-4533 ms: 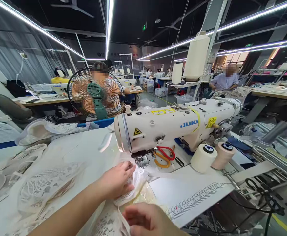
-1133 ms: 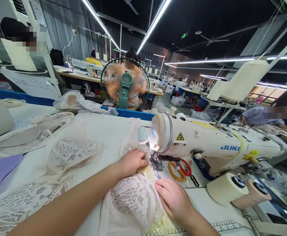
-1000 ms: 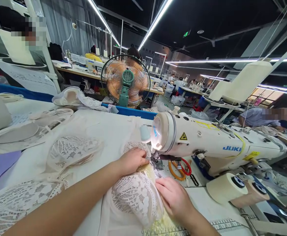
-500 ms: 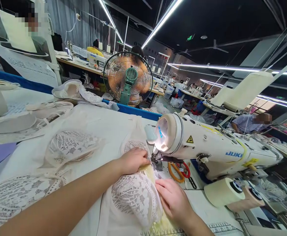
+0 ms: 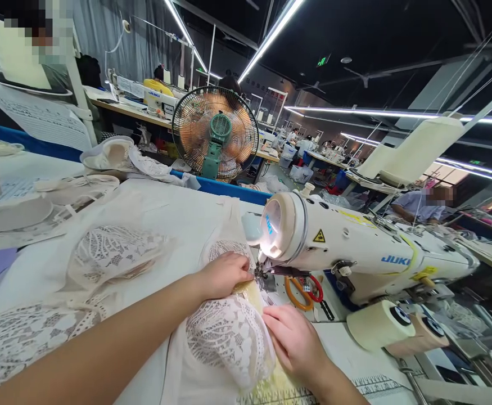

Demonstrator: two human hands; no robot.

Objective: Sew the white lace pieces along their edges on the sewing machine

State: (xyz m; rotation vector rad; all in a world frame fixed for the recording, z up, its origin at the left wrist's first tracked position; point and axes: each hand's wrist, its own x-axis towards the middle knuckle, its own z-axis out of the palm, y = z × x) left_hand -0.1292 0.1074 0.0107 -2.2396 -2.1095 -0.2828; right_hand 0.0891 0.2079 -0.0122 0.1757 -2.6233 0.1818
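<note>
Lace cup piece (image 5: 224, 343) is lying on the desk (image 5: 165, 214) directly in front of the needle end of the white sewing machine (image 5: 355, 253), bulging upward between the two hands. Its far edge is running under the machine head, beside the lit lamp; a pale yellow strip (image 5: 252, 289) is showing along that edge and again at the near right.

Left hand (image 5: 222, 274) is resting flat on the far part of the lace, fingers loosely curled and pressing down, fingertips just beside the presser foot (image 5: 265, 275). This hand is the nearer of the two to the needle. Nothing is pinched in its grip as far as can be seen; it is pressing, not clasping.

Right hand (image 5: 292, 340) is lying on the near right edge of the lace, fingers extended and pointing toward the needle, also pressing flat with no closed grip.

Long axis of the seam edge: running from the right hand, near, up and away to the presser foot, roughly along the line between the two hands.

Scissors (image 5: 302, 289) with orange and red handles are lying on the machine bed just right of the foot. Two thread cones (image 5: 380, 332) are lying further right.
</note>
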